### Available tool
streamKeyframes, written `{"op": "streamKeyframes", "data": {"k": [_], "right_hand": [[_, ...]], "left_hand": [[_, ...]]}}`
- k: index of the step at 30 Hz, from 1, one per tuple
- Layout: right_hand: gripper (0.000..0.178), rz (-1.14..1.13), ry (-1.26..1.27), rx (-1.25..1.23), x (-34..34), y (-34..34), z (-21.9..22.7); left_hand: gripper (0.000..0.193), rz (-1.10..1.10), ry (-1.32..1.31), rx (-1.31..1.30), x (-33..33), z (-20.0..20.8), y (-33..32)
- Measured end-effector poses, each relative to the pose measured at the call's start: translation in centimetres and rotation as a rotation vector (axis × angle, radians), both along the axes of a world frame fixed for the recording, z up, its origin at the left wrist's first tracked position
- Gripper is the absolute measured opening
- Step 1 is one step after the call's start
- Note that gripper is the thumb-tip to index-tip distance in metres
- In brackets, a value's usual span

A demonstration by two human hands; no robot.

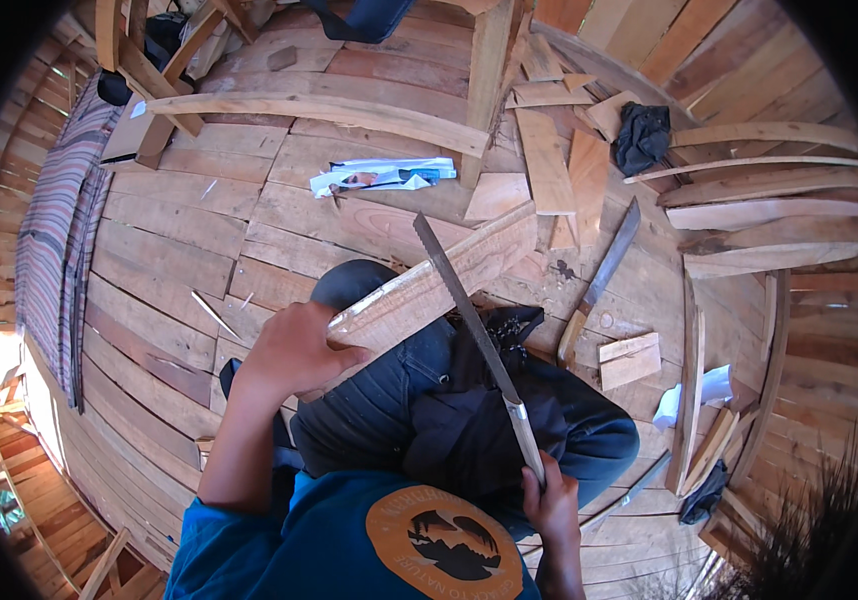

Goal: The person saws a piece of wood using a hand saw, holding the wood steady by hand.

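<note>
A wooden board [439, 280] slants across my lap, its near end resting over my left thigh. My left hand [294, 350] grips that near end, thumb on the board's face and fingers wrapped over its edge. In my right hand [549, 498] is the handle of a handsaw [477, 325] with a long, narrow toothed blade. The blade points up and to the left and passes in front of the board near its middle. Whether its teeth touch the wood I cannot tell. A dark cloth [484, 405] lies on my lap beneath the saw.
On the plank floor to the right lies a machete [604, 270] with a wooden handle, beside a small wood block [630, 361]. Cut boards [546, 160] and a black bag [641, 138] lie beyond. A white plastic wrapper [382, 176] sits ahead, near a wooden frame beam [319, 110].
</note>
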State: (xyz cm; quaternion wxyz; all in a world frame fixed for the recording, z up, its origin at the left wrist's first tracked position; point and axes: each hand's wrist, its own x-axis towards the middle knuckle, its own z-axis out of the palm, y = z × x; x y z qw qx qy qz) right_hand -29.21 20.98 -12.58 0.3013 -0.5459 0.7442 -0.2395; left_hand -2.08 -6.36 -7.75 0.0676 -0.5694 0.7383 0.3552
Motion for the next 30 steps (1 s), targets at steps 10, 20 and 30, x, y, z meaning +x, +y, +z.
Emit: {"op": "streamKeyframes", "data": {"k": [10, 20, 30], "right_hand": [[0.022, -0.015, -0.022, 0.03, -0.02, 0.12, 0.07], [0.022, -0.048, -0.028, 0.05, -0.17, 0.17, 0.49], [0.021, -0.045, -0.032, 0.063, -0.24, 0.56, 0.2]], "left_hand": [[0.045, 0.002, -0.012, 0.011, 0.04, -0.1, -0.13], [0.046, 0.022, 0.002, 0.036, 0.02, -0.11, -0.15], [0.048, 0.016, -0.012, 0.056, -0.03, 0.0, -0.31]]}}
